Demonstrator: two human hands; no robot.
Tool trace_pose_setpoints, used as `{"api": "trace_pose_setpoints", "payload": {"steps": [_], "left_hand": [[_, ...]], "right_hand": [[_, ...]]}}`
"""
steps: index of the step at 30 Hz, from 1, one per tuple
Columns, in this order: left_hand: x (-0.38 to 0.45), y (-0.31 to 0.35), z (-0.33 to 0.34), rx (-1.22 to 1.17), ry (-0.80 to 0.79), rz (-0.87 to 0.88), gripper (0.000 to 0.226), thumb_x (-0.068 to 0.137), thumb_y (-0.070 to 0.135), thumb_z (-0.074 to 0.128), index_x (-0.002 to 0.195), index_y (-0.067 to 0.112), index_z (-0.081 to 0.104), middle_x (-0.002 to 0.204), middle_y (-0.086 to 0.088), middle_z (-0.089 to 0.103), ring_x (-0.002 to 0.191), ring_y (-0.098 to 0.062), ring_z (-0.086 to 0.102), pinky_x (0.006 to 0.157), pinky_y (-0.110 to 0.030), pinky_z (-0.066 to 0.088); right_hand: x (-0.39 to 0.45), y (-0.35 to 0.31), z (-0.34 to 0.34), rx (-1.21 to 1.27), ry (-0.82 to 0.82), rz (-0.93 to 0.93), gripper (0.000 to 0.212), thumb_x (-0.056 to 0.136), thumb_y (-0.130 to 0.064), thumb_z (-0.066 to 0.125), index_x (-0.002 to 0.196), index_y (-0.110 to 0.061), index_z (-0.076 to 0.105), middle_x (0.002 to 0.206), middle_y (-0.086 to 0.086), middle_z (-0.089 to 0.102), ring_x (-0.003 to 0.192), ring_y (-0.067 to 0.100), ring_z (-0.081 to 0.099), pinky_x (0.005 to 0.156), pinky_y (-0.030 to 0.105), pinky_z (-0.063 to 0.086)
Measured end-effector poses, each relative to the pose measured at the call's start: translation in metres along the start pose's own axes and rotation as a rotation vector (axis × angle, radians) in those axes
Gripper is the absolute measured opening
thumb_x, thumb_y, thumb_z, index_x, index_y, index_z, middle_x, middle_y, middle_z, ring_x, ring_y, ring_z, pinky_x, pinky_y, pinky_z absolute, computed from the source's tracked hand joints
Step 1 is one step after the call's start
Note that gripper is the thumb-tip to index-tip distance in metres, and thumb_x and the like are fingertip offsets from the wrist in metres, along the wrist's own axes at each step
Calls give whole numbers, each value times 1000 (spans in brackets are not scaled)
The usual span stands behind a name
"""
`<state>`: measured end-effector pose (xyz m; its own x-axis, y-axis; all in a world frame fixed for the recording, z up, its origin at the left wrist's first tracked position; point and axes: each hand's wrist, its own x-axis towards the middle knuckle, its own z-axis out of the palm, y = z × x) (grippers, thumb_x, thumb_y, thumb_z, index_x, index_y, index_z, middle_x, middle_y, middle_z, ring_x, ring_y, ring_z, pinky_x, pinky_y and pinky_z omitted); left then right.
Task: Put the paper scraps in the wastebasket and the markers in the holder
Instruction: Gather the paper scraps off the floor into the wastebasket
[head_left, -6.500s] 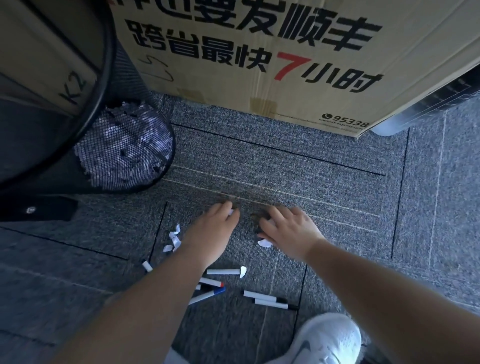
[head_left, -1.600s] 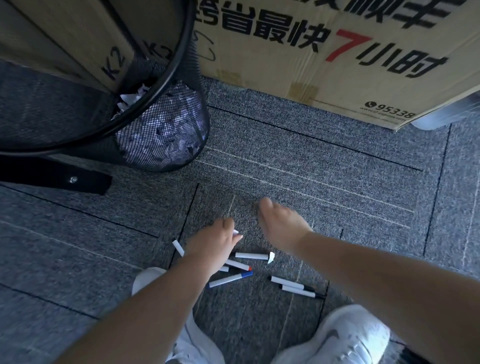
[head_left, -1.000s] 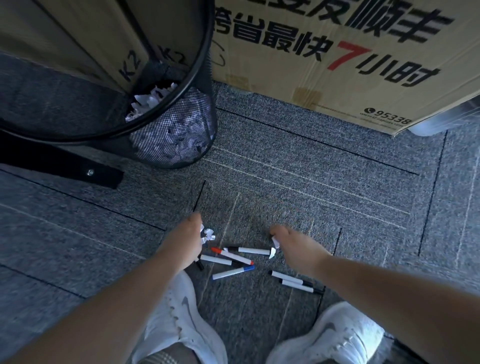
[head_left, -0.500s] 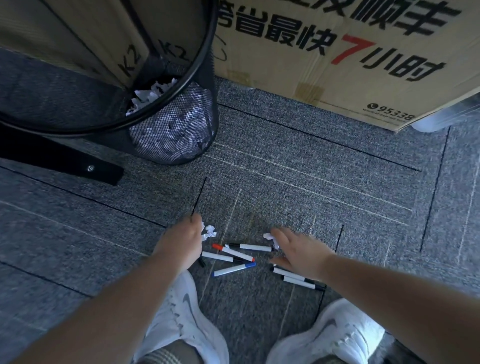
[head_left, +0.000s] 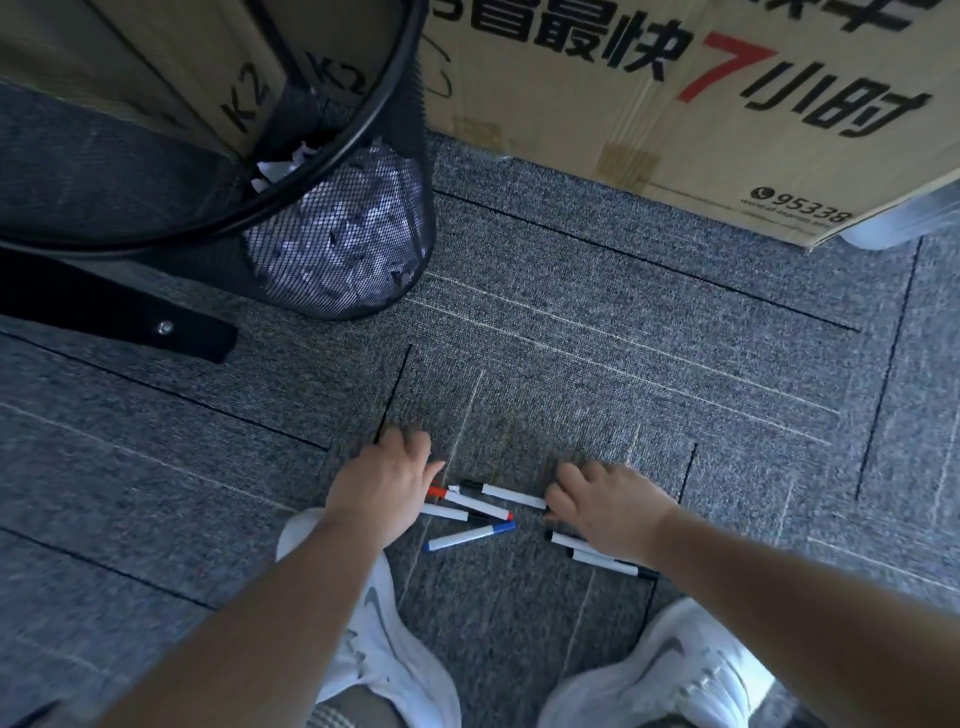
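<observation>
— At lower centre, what is seen?
— Whiteboard markers (head_left: 475, 506) lie on the carpet (head_left: 623, 364); the left hand (head_left: 382, 480) and right hand (head_left: 605, 501) are curled, contents hidden. The mesh wastebasket (head_left: 337, 244) stands upper left.

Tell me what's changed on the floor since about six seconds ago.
The loose paper scraps are gone from the carpet. Both hands, left hand and right hand, pulled back toward the markers; whether they hold scraps is hidden. The markers and the wastebasket stayed.
</observation>
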<state>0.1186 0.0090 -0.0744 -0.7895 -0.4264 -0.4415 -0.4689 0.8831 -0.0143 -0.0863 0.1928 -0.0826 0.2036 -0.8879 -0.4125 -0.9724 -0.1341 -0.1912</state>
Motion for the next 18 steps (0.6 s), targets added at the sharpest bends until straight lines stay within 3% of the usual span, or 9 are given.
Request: {"api": "trace_pose_setpoints", "payload": {"steps": [3,5,8,10,12,15,18], "left_hand": [[-3,-3,5,-11,17,39,32,75,25,71,86,6,48,63,-11,49,36,-20,42,30,-20,27],[-5,-3,5,-10,16,52,41,61,9,75,87,7,43,64,-11,49,38,-20,43,31,-20,28],[-9,-3,3,-19,12,77,49,53,2,75,87,9,41,63,-9,50,38,-19,44,30,-21,30],[-8,-4,3,-43,23,87,51,52,2,78,86,9,41,61,-8,51,36,-18,44,30,-20,31],[-7,-3,-1,-101,-4,83,52,54,1,79,86,10,40,62,-7,51,35,-17,44,29,-21,34],[-8,0,-9,-153,-109,42,38,82,1,57,109,11,32,88,-10,54,53,-19,47,45,-30,48],[-10,6,-11,-178,-178,14,48,92,-1,35,136,10,18,113,-10,48,65,-18,45,59,-29,47]], "right_hand": [[-1,4,-6,-11,-3,-63,50,56,-15,84,92,-6,49,72,12,58,45,23,51,32,30,44],[-3,8,-8,15,-28,-73,46,54,-12,85,89,-4,56,70,11,57,45,21,52,32,29,45],[-3,9,-13,83,-108,-56,44,59,-7,84,92,-4,55,71,11,56,48,21,54,36,31,50],[-1,6,-21,138,-192,-55,34,74,-5,73,102,-3,53,81,12,56,57,21,54,47,32,55],[4,3,-32,215,-232,29,18,96,-11,46,113,-6,46,91,10,52,70,22,53,66,36,57],[17,10,-47,376,-145,226,28,102,-26,23,112,-11,44,95,9,55,82,27,57,74,38,50],[20,19,-50,400,-75,338,5,100,-16,35,104,-16,34,75,-4,41,67,17,51,66,31,52]]}}
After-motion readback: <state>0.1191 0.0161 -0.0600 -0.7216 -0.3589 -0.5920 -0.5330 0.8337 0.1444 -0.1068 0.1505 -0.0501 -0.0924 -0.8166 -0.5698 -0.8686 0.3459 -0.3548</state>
